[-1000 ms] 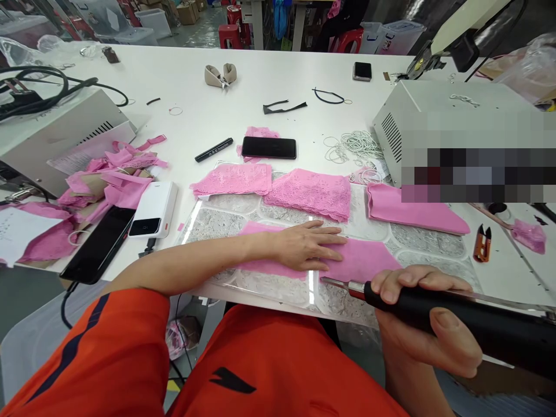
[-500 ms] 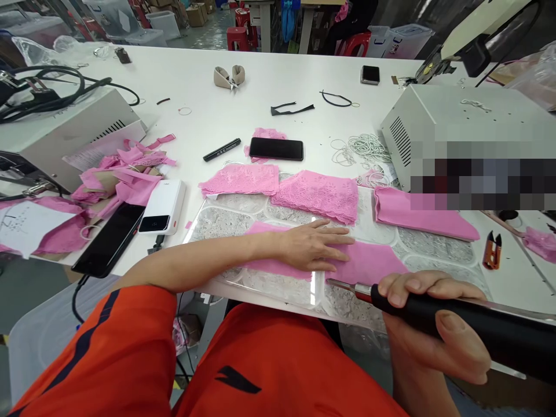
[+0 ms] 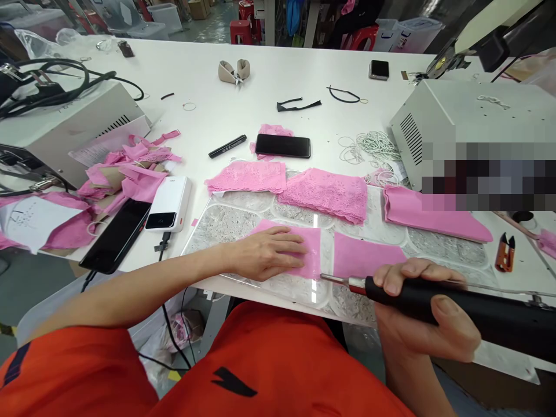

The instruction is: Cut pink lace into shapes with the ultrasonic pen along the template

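Observation:
My left hand (image 3: 273,253) lies flat with fingers stretched, pressing on a pink fabric piece (image 3: 311,249) over the clear patterned board (image 3: 221,223). My right hand (image 3: 423,307) is wrapped round a thick black-handled tool (image 3: 403,298) with a slim metal tip. That tip points left and sits at the lower right corner of the piece under my left hand; whether it touches the cloth I cannot tell. Beside it, across a narrow gap, lies a second pink fabric piece (image 3: 367,255). Behind them are two lace-patterned pink pieces (image 3: 247,176) and a folded pink cloth (image 3: 434,217) to the right.
A white power bank (image 3: 176,194) and a black phone (image 3: 115,237) lie to the left, near heaped pink garments (image 3: 143,182). Another phone (image 3: 282,146) and a marker (image 3: 227,146) lie behind the board. Orange thread snips (image 3: 505,253) and a grey machine box (image 3: 469,116) are on the right.
My left hand has slid left off the right-hand fabric piece onto the left one. The tool tip has shifted left to that piece's corner. The whole view has shifted slightly.

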### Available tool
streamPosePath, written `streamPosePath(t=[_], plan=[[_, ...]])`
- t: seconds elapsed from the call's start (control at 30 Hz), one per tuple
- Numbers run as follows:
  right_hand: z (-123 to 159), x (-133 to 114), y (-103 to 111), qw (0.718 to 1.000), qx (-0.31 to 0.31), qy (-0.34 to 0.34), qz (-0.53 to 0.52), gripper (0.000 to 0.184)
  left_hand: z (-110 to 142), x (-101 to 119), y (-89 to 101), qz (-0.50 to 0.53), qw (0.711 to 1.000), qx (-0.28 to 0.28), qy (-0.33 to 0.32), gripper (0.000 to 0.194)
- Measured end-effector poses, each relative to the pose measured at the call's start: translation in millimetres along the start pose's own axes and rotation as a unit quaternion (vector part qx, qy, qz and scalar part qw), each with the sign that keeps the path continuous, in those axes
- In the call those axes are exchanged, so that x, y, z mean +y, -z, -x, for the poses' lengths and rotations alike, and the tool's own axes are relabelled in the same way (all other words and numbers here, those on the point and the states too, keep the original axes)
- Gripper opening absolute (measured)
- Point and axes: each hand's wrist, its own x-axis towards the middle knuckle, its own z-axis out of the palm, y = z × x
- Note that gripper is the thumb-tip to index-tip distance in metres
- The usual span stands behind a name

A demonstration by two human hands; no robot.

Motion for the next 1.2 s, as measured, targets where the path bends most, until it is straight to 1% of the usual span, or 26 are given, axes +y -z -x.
streamPosePath(t=[0.13, 0.27, 0.43, 0.63, 0.8, 1.03, 1.2], plan=[[0.4, -3.2, 1.5, 1.000, -0.003, -0.009, 0.001, 0.017, 2.6, -2.7, -2.5, 0.004, 1.000, -0.020, 0.013, 0.029], [1.0, -3.1, 2.5, 1.000, -0.017, -0.012, 0.004, 0.019, 3.2, -5.0, -3.5, -0.002, 1.000, -0.023, 0.004, 0.030], [2.9, -2.1, 1.4, 1.000, -0.009, -0.009, 0.013, 0.018, 5.8, -8.3, -2.8, -0.011, 0.999, -0.034, 0.003, 0.032], [3.5, -3.1, 0.2, 1.000, -0.026, 0.000, 0.013, 0.018, 7.9, -12.6, -1.7, -0.009, 1.000, -0.016, -0.020, 0.032], [2.9, -4.6, -1.6, 1.000, -0.023, -0.011, 0.011, 0.018, 8.8, -14.5, -1.9, 0.005, 1.000, 0.001, -0.024, 0.031], [0.2, -5.7, 0.6, 1.000, -0.018, -0.002, 0.013, 0.019, 7.4, -14.1, -1.9, -0.017, 0.999, -0.006, -0.034, 0.031], [-0.6, -4.4, -2.5, 1.000, -0.024, 0.004, 0.021, 0.019, 6.9, -14.4, -2.5, -0.011, 0.999, 0.003, -0.035, 0.030]])
